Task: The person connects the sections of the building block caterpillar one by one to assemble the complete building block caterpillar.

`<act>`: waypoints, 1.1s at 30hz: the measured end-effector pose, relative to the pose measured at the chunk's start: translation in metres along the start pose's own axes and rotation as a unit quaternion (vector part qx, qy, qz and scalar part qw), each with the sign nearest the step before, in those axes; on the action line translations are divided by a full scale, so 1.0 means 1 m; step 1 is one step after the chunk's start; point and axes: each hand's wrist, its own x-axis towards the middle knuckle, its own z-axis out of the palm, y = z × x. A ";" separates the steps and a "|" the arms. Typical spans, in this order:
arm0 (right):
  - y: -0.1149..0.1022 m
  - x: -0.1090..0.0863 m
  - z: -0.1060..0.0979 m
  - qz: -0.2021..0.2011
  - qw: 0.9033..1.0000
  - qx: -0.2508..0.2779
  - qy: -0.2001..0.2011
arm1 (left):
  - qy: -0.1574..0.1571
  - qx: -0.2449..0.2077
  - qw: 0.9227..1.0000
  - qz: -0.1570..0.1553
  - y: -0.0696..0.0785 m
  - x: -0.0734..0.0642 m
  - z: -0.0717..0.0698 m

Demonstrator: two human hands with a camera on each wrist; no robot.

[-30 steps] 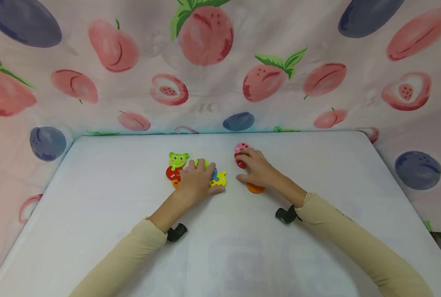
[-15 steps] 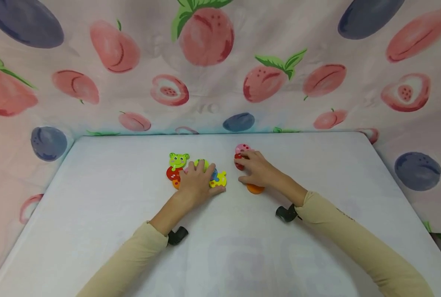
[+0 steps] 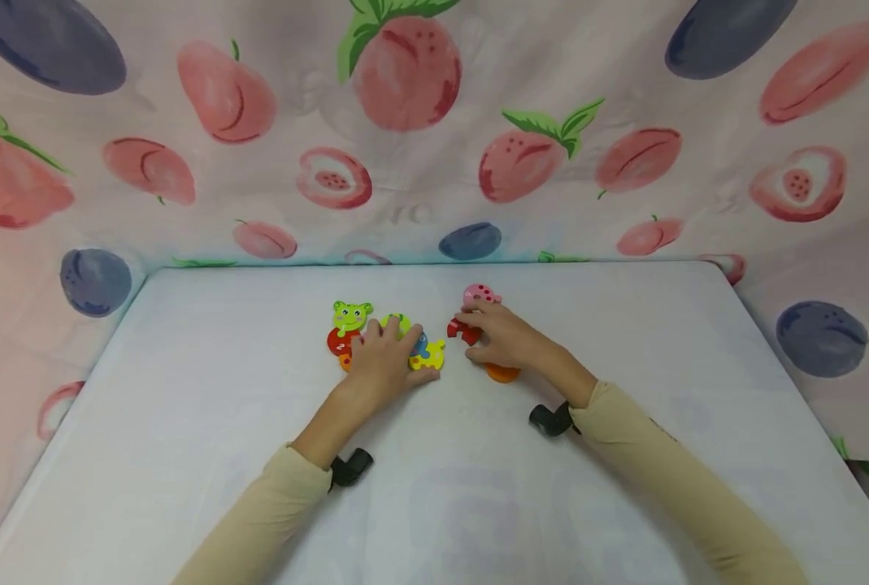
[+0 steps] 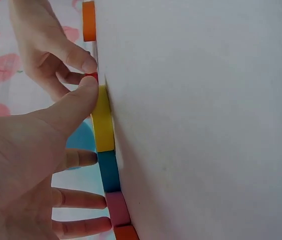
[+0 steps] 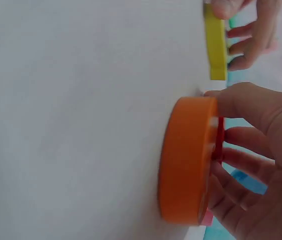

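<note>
A row of joined puzzle pieces lies on the table, like a caterpillar, with a green smiling head [image 3: 351,315], a red piece marked 2 [image 3: 341,341] and a yellow end piece [image 3: 428,356]. Over its middle rests my left hand [image 3: 383,357], fingers spread and touching the pieces; its thumb is at the yellow piece in the left wrist view. My right hand [image 3: 503,335] pinches a loose red puzzle piece [image 3: 459,331], a short gap from the yellow end. A pink spotted piece [image 3: 480,293] lies just beyond the right fingers, and an orange piece [image 5: 183,162] under the right palm.
The white table [image 3: 434,487] runs back to a fruit-printed cloth [image 3: 405,219]. Black wrist cameras [image 3: 351,467] sit below both forearms, close to the tabletop.
The right hand has shifted slightly left, bringing the red piece out toward the yellow end and turning it. The left hand and joined row have moved only a little left.
</note>
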 end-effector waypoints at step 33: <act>0.011 0.003 0.015 0.063 0.973 0.218 0.035 | 0.021 -0.038 0.999 -0.002 -0.007 -0.003 -0.002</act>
